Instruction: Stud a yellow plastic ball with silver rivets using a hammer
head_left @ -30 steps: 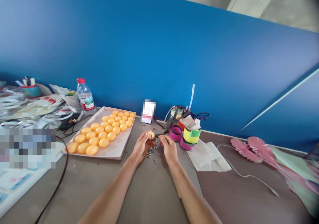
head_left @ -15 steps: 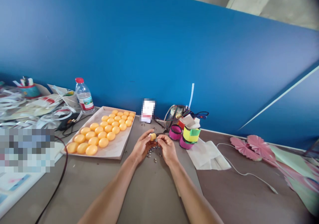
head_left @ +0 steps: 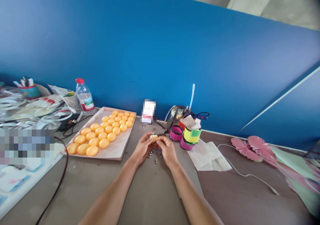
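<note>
Between the thumb and fingers of my left hand (head_left: 143, 149) is a small yellow-orange ball (head_left: 154, 137), with a bluish-white patch along its top. My right hand (head_left: 167, 149) pinches close against the ball's right side; whatever its fingertips hold is too small and covered to make out. Small shiny metal pieces (head_left: 150, 153) lie on the table just below both hands, and a single metal piece (head_left: 156, 161) sits a little nearer to me.
Left of my hands, a shallow box (head_left: 120, 151) holds rows of orange balls. A water bottle (head_left: 85, 99) stands behind it. Magenta ring (head_left: 176, 133) and yellow container (head_left: 192, 135) are on the right, near white paper (head_left: 210, 156) and a white cable (head_left: 247, 175).
The ball has turned in my left hand, and a bluish-white patch shows on top. My right fingertips, earlier at a small metal piece, are now against the ball's side.
</note>
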{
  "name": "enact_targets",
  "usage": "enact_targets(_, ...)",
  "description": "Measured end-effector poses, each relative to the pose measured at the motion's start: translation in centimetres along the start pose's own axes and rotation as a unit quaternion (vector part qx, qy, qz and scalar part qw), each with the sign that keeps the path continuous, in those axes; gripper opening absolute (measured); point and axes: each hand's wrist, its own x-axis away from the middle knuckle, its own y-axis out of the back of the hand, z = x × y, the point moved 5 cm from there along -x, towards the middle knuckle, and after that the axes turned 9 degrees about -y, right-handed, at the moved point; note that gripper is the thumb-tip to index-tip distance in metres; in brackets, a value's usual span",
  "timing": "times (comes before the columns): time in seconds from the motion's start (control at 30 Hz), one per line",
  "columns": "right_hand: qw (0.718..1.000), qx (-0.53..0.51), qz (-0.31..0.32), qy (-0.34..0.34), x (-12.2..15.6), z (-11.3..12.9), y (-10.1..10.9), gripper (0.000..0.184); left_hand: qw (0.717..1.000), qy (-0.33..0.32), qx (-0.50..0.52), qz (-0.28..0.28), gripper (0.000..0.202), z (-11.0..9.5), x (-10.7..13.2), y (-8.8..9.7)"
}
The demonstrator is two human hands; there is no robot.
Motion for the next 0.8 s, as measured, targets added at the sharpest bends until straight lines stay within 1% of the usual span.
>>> enact_targets(0.23,0.999,-0.039,0.019,-0.019,-0.3,-1.0,0.0,0.011,1.0,-0.005,-0.015,-0.008,0.038,-0.4,0.1,-0.3)
enact_targets(0.4,0.998,-0.045,0.023,-0.026,-0.6,-1.8,0.0,0.013,0.999,-0.021,-0.048,-0.005,0.039,0.0,-0.1,0.1)
enact_targets(0.6,0.997,-0.077,0.026,-0.021,-0.6,-1.9,-0.1,0.013,0.993,-0.051,-0.107,0.0,0.036,0.4,-0.1,0.7)
enact_targets(0.8,0.996,-0.074,0.029,-0.027,-0.6,-2.2,-0.2,0.014,0.989,-0.058,-0.136,0.005,0.039,0.3,0.0,0.7)
